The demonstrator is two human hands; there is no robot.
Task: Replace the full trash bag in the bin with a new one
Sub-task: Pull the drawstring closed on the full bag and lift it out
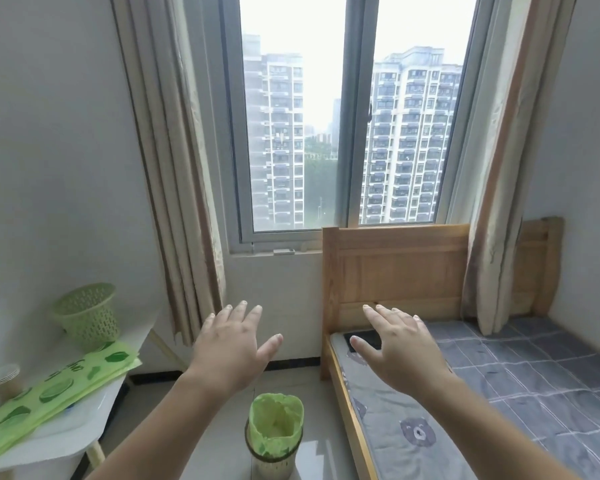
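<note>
Left hand (231, 351): raised in mid-air, palm down, fingers (238, 311) straight and spread, holding nothing.
Right hand (397, 348): raised level with the left, palm down, fingers (388, 315) straight and fanned, holding nothing; seen in front of the near corner of the bed.
Bin (273, 460): pale perforated basket, upright on the floor below and between the two hands, just beside the bed frame.
Trash bag (276, 426): light green, lining the bin, edge folded over the rim, mouth open; contents not discernible.
New bags (54, 391): flat green sheets with darker leaf print, laid along the counter at left, one end overhanging its near edge.
Counter (84, 417): small, white, on pale legs, against the left wall.
Green basket (85, 315): perforated, tilted, at the far end of the counter, touching the new bags.
Paper cups (4, 379): short stack, at the counter's left side next to the new bags.
Bed (395, 268): wooden frame and headboard below the window, grey checked sheet with bear print.
Dark flat object (361, 336): on the mattress near the headboard, partly hidden by the right hand.
Window (350, 133): two panes, beige curtains drawn to each side, apartment towers outside.
</note>
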